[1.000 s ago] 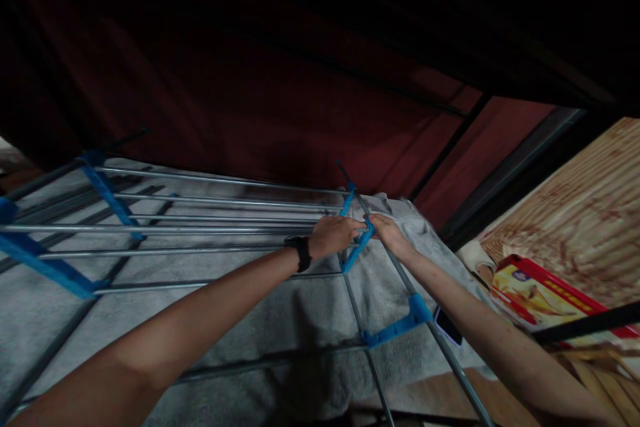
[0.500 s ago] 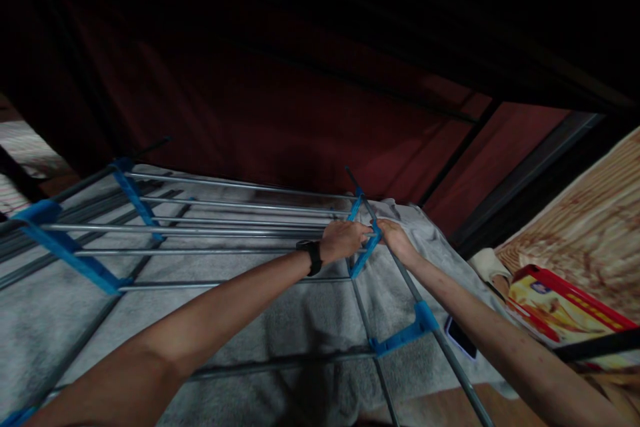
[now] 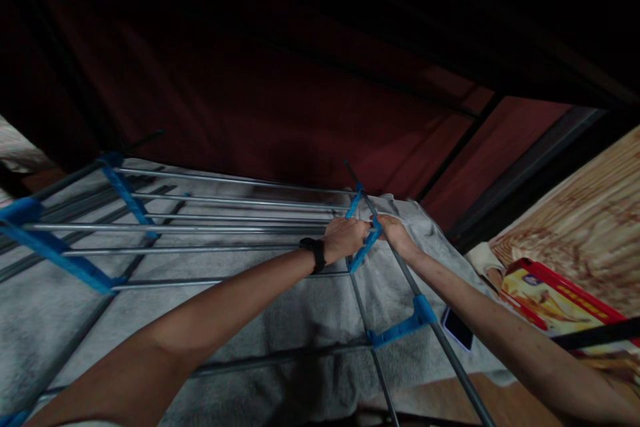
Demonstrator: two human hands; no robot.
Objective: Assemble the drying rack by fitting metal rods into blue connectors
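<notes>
A rack of grey metal tubes (image 3: 230,201) joined by blue plastic connectors (image 3: 400,330) lies across a grey blanket (image 3: 300,317). My left hand (image 3: 345,238), below a black wristwatch, is closed around a tube end where it meets a blue bracket (image 3: 364,255) on the right side. From the other side of that bracket, my right hand (image 3: 395,233) presses with bent fingers against the bracket and the upright tube (image 3: 406,271). The right fingertips are partly hidden behind the bracket. More blue brackets (image 3: 65,257) hold the tubes' left ends.
Several loose tubes (image 3: 100,193) lie on the blanket at the left. A phone (image 3: 457,329) rests by my right forearm. A red and yellow box (image 3: 560,300) stands at the right, near a wood-patterned surface (image 3: 575,213). Dark red curtains (image 3: 280,107) hang behind.
The view has shifted slightly, so the rack's left end sits a little further left. Both hands keep their places at the same bracket.
</notes>
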